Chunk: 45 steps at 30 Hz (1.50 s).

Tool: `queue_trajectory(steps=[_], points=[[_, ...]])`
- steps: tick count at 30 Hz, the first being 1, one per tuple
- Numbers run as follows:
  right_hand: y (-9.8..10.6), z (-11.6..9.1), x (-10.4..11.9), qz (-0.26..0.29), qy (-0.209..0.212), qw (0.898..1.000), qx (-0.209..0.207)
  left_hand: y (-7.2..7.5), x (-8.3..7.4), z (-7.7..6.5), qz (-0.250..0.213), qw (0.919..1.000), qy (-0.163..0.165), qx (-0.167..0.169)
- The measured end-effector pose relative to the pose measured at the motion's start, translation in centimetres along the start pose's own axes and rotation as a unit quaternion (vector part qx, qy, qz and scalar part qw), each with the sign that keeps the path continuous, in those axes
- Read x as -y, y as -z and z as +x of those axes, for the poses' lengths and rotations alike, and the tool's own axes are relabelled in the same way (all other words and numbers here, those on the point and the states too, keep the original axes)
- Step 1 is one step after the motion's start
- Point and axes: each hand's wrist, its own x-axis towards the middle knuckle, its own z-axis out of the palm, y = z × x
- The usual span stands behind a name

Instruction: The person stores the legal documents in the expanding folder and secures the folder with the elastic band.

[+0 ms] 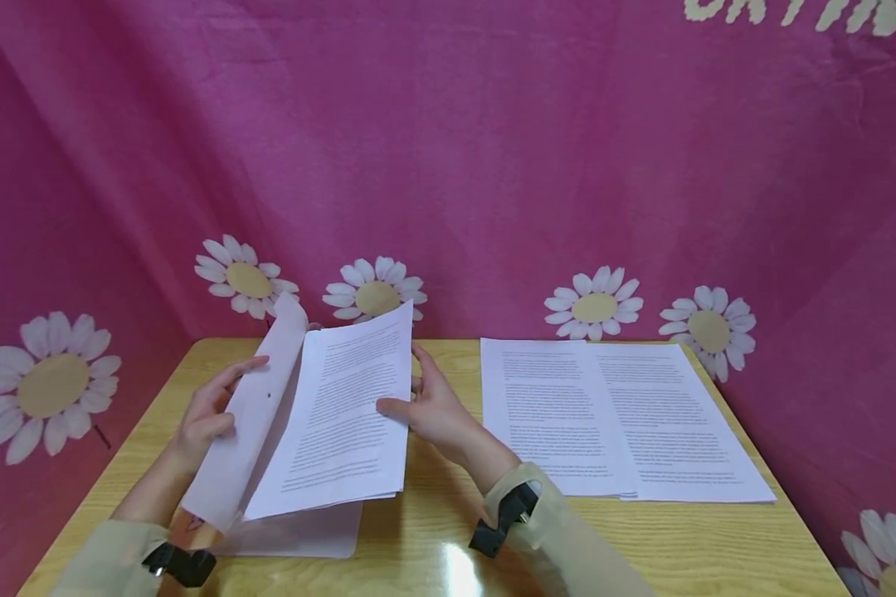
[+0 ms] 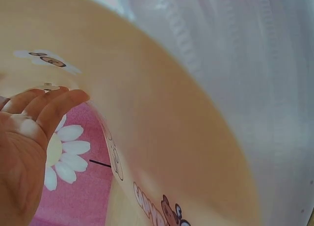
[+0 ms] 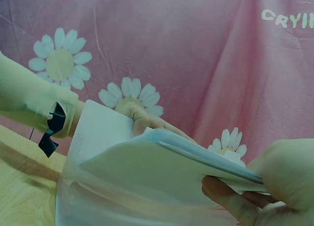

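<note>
My right hand (image 1: 444, 410) pinches the right edge of a stack of printed sheets (image 1: 351, 406), thumb on the front page and fingers behind. These sheets stand tilted inside a pale folder (image 1: 291, 543) with a raised, bent cover. My left hand (image 1: 205, 419) touches that cover with fairly straight fingers. In the left wrist view, the cover (image 2: 162, 113) curves broadly and bears cartoon prints, with the left fingertips near a small snap button (image 2: 47, 86). The right wrist view shows the stack's edge (image 3: 211, 162) between the right thumb and fingers.
Two side-by-side piles of printed pages, the left pile (image 1: 545, 414) and the right pile (image 1: 687, 431), lie flat on the right of the wooden table (image 1: 448, 514). A pink cloth (image 1: 448, 166) with daisies hangs close behind and at both sides.
</note>
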Motion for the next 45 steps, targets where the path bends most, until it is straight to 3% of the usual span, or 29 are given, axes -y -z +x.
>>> queue_trajectory(steps=[9,28,35,45], points=[[-0.5,-0.2,0.8,-0.005,0.004,1.000,-0.004,0.0,-0.2,0.2,-0.012,0.9998,-0.006,0.014],[-2.0,0.9,-1.0,0.006,0.006,1.000,0.021,-0.3,-0.2,0.2,-0.003,1.0000,-0.007,0.002],[-1.1,-0.1,-0.4,-0.009,-0.031,0.999,0.009,-0.3,0.0,0.0,0.012,0.9999,0.008,-0.005],[-0.5,-0.6,0.0,-0.001,-0.036,0.998,0.045,-0.3,0.0,0.0,0.011,0.9999,0.010,-0.005]])
